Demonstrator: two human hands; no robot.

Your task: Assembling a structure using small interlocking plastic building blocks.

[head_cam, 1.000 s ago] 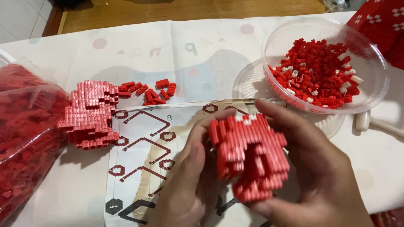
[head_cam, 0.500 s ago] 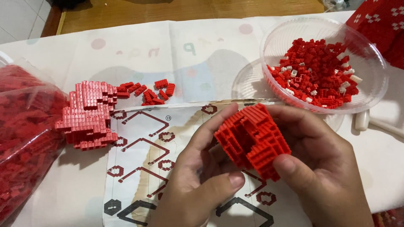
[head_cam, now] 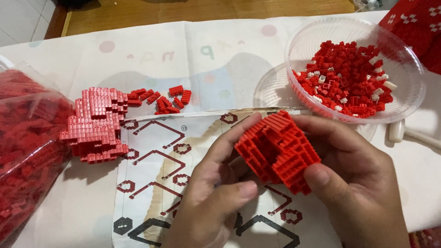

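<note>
1. Left hand [head_cam: 216, 193] and right hand [head_cam: 358, 183] closed around a ridged red brick block [head_cam: 278, 149], above the instruction sheet [head_cam: 156, 160].
2. Clear plastic bowl [head_cam: 409, 98]: loose red and white bricks [head_cam: 347, 78].

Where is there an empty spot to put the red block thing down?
Bare cloth lies above the loose bricks, left of the bowl, and at front left between the bag and the instruction sheet. Around both hands and the bowl it is crowded.

Both hands are up close together, palms facing in. Left hand [head_cam: 216, 193] has fingers curled, thumb tucked across; right hand [head_cam: 358, 183] cupped, thumb pressing forward.
</note>
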